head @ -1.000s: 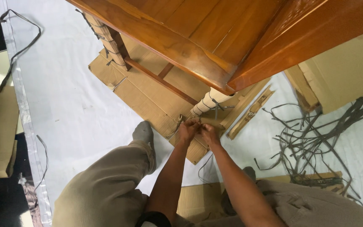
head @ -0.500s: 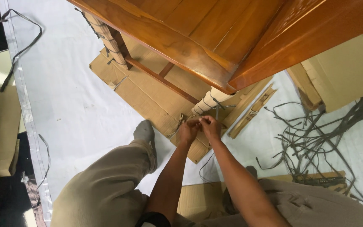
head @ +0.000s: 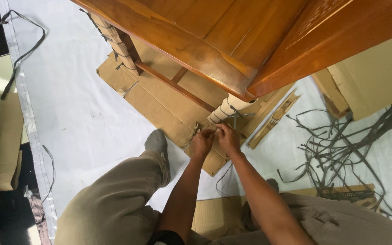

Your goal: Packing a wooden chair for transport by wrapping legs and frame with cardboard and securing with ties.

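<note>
Currently left hand (head: 202,141) and right hand (head: 227,136) both pinch a grey strap (head: 235,119) at the wrapped table leg (head: 223,110); a sudden release could whip fingers.

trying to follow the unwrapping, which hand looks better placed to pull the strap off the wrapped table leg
Probably the right hand: it sits beside the wrapped leg, just under the loose grey strap. The left hand is lower, farther from that strap.
</note>
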